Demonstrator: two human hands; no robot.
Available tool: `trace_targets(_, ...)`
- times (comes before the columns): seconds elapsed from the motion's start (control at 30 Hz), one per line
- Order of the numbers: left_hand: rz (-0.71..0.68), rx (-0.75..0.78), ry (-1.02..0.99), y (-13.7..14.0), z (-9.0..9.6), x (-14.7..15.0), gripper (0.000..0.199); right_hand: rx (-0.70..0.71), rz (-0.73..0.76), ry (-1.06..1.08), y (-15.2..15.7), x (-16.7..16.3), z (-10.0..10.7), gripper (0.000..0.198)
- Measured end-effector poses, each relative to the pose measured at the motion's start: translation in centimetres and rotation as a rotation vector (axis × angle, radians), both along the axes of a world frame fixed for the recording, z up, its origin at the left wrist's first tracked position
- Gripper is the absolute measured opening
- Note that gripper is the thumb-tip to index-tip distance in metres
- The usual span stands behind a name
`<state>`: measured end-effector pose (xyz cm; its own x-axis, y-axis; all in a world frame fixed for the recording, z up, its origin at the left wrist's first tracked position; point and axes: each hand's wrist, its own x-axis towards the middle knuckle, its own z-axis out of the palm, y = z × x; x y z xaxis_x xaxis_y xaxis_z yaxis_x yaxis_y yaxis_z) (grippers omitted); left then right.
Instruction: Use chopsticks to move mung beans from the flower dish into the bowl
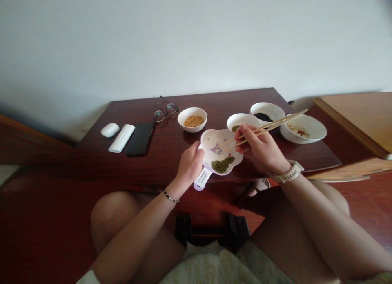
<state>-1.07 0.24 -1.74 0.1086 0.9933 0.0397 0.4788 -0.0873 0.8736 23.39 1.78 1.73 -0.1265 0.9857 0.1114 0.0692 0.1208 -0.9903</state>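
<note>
A: Hand status?
B: Left hand (191, 160), mid-frame: fingers grip the dish (208, 154), right of centre, containing green beans (223, 165). Right hand (260, 147): fingers closed around chopsticks (284, 120), tips over dish.
A: Farther?
B: Bowl (192, 112) of yellow beans (193, 121), just above centre.

White dish (214, 136) (purple cartoon print (216, 149))

Pale wall (196, 43), dark reddish-brown table (220, 102), wooden furniture (358, 116) at right, reddish floor (36, 222)
</note>
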Motion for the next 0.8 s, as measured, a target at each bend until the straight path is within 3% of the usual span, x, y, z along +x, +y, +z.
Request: trace_targets(0.8,0.01,-0.003,0.017,0.03,0.12,0.06,0.024,0.201,0.007,-0.217,-0.68,-0.93,-0.24,0.048)
